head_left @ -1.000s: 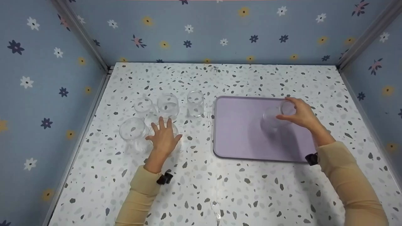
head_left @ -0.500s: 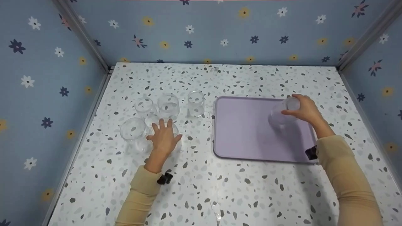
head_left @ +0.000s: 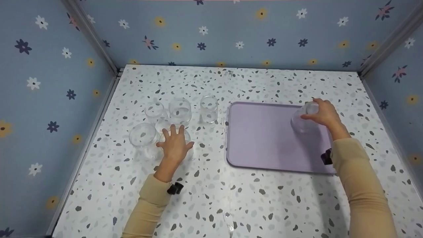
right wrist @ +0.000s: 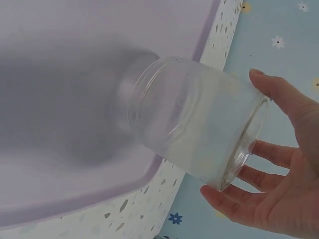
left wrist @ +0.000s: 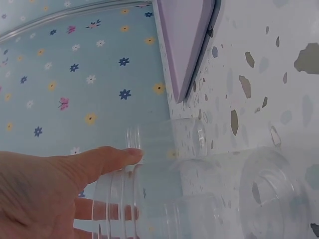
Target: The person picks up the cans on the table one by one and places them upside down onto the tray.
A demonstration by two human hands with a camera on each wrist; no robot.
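My right hand (head_left: 325,115) grips a clear jar (right wrist: 204,114) by its base end, thumb on one side and fingers on the other. The jar is mouth down and tilted, close over the back right of the lilac tray (head_left: 261,135). On the left, my left hand (head_left: 174,145) lies over the top of another clear jar (left wrist: 159,184), which stands on the table. Its thumb and spread fingers reach round the ringed rim, and some fingers show through the clear wall. The palm side is hidden in the head view.
Several clear jars stand around my left hand: a wide one (head_left: 142,135) to its left, a small one (head_left: 154,110) and a broader one (head_left: 180,110) behind, and a tall narrow one (head_left: 209,112) nearer the tray. Flower-patterned walls (head_left: 224,33) enclose the speckled table (head_left: 205,198).
My right hand has moved the jar to the right, toward the back right of the tray. My left hand has stayed on its jar, while the head view has shifted slightly.
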